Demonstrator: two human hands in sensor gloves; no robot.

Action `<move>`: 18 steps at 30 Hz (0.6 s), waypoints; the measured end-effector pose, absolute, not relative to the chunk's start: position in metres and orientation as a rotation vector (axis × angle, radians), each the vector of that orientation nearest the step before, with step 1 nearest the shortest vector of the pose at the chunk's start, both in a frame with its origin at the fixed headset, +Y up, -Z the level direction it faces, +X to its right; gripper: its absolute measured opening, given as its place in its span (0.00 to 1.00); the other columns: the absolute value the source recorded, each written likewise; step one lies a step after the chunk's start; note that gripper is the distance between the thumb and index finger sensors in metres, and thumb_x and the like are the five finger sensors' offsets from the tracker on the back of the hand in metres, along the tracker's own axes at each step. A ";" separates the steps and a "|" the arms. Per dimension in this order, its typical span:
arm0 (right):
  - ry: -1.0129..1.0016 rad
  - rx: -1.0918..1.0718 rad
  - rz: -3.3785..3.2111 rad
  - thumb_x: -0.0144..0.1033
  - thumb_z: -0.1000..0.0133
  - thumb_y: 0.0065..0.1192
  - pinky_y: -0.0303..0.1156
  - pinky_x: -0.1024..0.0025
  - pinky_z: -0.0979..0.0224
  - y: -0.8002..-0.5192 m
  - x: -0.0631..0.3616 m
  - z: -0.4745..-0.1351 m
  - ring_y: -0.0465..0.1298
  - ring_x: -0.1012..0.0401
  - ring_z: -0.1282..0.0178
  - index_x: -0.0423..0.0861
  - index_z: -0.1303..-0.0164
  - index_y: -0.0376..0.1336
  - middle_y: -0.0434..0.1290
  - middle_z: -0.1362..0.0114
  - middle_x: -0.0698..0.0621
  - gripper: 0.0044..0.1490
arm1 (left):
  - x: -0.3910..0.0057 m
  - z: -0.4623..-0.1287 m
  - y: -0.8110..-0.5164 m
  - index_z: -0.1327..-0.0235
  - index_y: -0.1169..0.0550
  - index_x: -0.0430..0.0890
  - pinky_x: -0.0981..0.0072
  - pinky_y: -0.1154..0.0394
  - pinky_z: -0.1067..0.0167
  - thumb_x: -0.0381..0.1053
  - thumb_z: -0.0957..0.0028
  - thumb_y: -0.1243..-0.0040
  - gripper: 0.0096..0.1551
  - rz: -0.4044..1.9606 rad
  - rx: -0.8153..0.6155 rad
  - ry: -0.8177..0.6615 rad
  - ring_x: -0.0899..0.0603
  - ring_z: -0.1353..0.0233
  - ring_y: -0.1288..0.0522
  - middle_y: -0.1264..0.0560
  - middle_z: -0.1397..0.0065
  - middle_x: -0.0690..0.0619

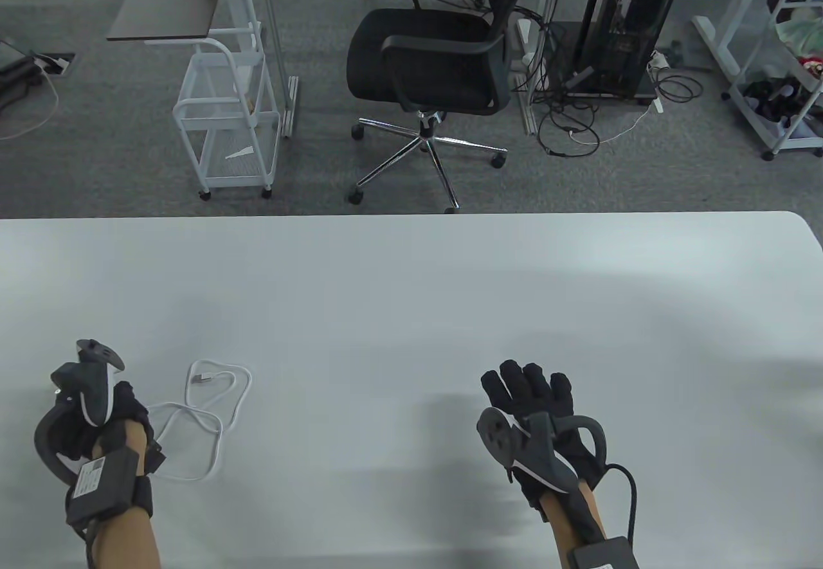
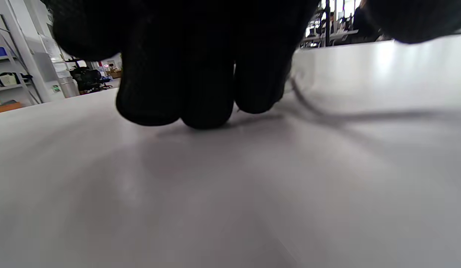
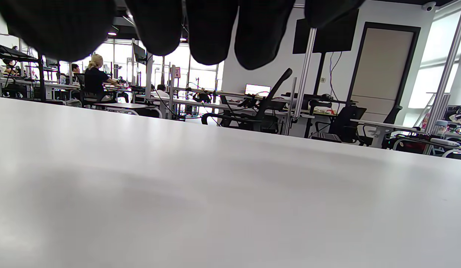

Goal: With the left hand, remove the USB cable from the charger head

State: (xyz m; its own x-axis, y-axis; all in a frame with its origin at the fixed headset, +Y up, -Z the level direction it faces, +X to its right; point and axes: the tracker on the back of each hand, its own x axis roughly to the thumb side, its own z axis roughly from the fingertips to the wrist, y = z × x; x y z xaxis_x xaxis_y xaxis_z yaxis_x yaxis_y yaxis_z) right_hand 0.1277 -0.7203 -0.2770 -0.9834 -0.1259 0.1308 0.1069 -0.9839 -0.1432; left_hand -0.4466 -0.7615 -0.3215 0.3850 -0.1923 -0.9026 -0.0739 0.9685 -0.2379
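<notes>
A white USB cable (image 1: pixel 212 415) lies in loose loops on the white table (image 1: pixel 411 286), just right of my left hand (image 1: pixel 122 411). Its metal plug end (image 1: pixel 206 377) lies free on the table. The cable's other run leads in under my left hand. In the left wrist view my left fingers (image 2: pixel 200 93) are curled down onto the table and a blurred stretch of cable (image 2: pixel 301 95) runs up to them. No charger head shows in any view; whatever is inside the left hand is hidden. My right hand (image 1: pixel 530 386) lies flat, fingers stretched, holding nothing.
The table's far edge (image 1: pixel 411 214) runs across the middle of the table view. Beyond it, on the floor, stand an office chair (image 1: pixel 431 61) and a white cart (image 1: pixel 225 112). A black cord (image 1: pixel 627 485) trails from my right wrist.
</notes>
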 end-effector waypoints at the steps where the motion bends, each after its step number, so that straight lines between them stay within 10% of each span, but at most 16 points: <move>1: 0.203 -0.212 -3.011 0.62 0.58 0.60 0.58 0.38 0.21 -0.719 0.128 -0.276 0.67 0.50 0.17 0.61 0.28 0.57 0.63 0.18 0.53 0.45 | -0.447 -0.323 -0.762 0.58 0.10 0.52 0.39 0.25 0.40 0.74 0.71 0.49 0.41 -0.110 -0.230 1.189 0.37 0.46 0.12 0.11 0.46 0.49; 18: 0.141 -0.203 -3.056 0.62 0.58 0.59 0.57 0.38 0.21 -0.718 0.130 -0.278 0.68 0.50 0.18 0.61 0.28 0.58 0.64 0.18 0.53 0.45 | -0.447 -0.342 -0.764 0.65 0.10 0.51 0.41 0.25 0.40 0.59 0.63 0.33 0.20 -0.131 -0.276 1.271 0.42 0.51 0.13 0.11 0.54 0.51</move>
